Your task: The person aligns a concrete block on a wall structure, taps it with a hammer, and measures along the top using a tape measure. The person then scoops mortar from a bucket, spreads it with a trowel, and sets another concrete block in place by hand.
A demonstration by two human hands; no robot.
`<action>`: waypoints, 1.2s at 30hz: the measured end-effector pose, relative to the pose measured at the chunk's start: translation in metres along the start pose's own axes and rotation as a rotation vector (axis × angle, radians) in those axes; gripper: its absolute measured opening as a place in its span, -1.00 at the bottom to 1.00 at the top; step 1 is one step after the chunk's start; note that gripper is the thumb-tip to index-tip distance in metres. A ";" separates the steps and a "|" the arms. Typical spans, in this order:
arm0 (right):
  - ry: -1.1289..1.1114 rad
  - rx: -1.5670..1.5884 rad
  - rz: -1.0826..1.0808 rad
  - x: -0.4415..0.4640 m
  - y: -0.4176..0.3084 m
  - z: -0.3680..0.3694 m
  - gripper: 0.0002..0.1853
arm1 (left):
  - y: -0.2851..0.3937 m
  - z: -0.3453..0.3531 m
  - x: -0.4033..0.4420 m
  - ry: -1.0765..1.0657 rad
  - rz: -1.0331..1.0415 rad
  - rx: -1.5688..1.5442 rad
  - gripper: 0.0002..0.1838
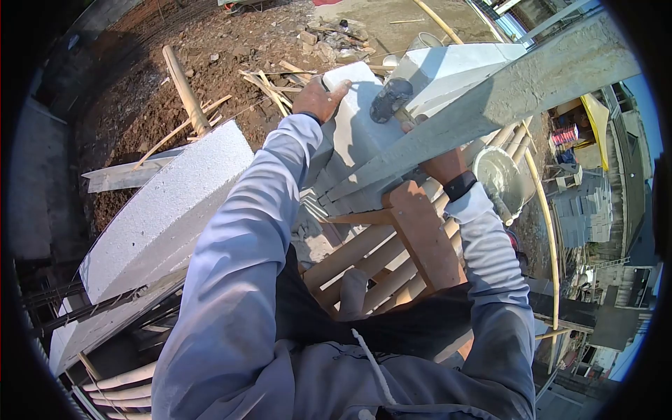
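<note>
White block [358,133] sits upper centre of frame, tilted in this view, another white block [448,64] just right of it. Left hand [320,101]: grasping the block's upper-left edge, thumb over the near side; fingertips on the far side can't be made out. Right hand [442,166]: clenched on the mallet [392,100] handle, partly hidden behind the grey concrete beam [490,98] crossing to upper right. Mallet's black head is over the block's right edge; can't tell if it's touching.

Step in hand, my read: steadying the block while tapping it into position. Next move calls for firm left-hand support, fingers clear of the head, and short controlled taps; the beam leaves little swing room for the right arm. Check the block's line against its neighbour between hits.

Around: bucket with grey residue [483,162] right of centre, brown board [425,234] and round poles [348,255] below centre, big white block [168,210] at left, apart from both hands.
</note>
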State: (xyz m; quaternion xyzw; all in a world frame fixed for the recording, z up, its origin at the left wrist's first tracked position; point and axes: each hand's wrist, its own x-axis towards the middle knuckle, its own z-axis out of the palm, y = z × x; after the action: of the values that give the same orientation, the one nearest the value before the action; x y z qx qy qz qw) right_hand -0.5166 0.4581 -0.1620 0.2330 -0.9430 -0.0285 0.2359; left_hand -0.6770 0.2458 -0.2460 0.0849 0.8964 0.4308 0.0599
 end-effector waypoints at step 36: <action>-0.155 0.180 0.826 -0.196 -0.046 -0.092 -0.47 | -0.041 0.010 0.025 0.065 0.311 -0.111 -0.33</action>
State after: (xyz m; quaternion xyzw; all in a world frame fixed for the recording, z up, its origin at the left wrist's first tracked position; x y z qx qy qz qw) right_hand -0.3020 0.5105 -0.1723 -0.1471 -0.9708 0.1331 0.1345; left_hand -0.7037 0.2336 -0.2852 0.2054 0.8488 0.4862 -0.0318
